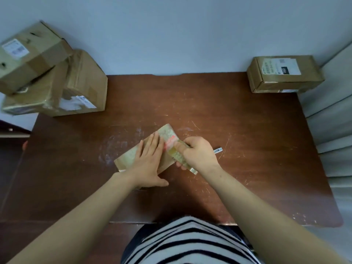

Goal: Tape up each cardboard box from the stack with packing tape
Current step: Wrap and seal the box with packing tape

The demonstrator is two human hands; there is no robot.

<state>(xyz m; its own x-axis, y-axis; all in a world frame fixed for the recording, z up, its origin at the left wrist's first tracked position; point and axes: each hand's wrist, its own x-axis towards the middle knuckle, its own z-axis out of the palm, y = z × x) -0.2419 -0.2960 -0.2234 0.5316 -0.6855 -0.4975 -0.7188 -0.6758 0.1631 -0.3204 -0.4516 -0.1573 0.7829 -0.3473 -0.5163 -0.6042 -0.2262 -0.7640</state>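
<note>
A small flat cardboard box point(167, 132) lies at an angle in the middle of the brown table point(247, 130). My left hand point(150, 161) presses flat on top of it, fingers straight and spread. My right hand point(198, 153) grips a roll of clear packing tape point(181, 156) against the box's right edge, with a strip running onto the box. Part of the box is hidden under both hands.
Three cardboard boxes point(57, 79) are stacked untidily at the table's far left corner. Another taped box point(285, 77) with a label sits at the far right corner. A small utility knife point(218, 150) lies just right of my right hand. A wall stands behind.
</note>
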